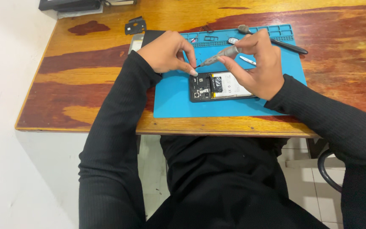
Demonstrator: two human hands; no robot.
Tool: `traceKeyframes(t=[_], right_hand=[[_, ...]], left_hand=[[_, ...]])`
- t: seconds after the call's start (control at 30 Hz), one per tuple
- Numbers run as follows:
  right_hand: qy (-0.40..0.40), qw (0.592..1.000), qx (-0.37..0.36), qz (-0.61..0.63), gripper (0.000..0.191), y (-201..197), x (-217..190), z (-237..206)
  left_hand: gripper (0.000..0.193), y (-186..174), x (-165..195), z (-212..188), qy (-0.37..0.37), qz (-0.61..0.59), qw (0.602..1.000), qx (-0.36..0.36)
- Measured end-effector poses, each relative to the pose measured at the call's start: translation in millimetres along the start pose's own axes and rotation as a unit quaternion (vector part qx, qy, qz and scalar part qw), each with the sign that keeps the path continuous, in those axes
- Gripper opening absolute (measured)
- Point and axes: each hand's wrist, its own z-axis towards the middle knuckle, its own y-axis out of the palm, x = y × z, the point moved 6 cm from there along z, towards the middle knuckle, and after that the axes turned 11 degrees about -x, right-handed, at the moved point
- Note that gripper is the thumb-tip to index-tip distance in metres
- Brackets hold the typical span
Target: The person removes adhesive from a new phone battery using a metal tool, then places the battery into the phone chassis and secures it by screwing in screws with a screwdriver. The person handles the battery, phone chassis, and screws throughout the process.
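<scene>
An opened smartphone with its back cover off lies on a blue work mat, its battery and circuit board exposed. My right hand holds a slim grey screwdriver whose tip points down-left toward the phone's top end. My left hand rests fingertips on the phone's upper left corner, next to the screwdriver tip.
The mat lies on a wooden table. A black tool and metal tweezers lie on the mat behind my right hand. A black plastic phone part sits at the back left; a dark flat panel lies under my left wrist.
</scene>
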Motion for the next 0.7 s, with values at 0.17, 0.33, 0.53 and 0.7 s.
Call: traceKeyframes(t=[0.17,0.33,0.53,0.7], right_hand=[[-0.023,0.999,-0.015,0.038,0.037,5.9,-3.1,1.2],[-0.023,0.999,-0.033,0.031,0.038,12.8,-3.0,1.9],[-0.023,0.998,-0.028,0.043,0.038,14.2,-3.6,1.5],[-0.033,0.999,-0.019,-0.003,0.040,15.9,-8.9,1.6]], left_hand=[[0.022,4.5,2.2,-1.1,0.053,-0.008,0.998,-0.034],[0.044,9.2,-8.9,-1.1,0.042,-0.055,0.995,-0.065],[0.053,9.4,-13.2,-1.0,0.026,-0.048,0.996,-0.066],[0.054,7.2,-13.1,-3.3,-0.001,-0.038,0.997,-0.072]])
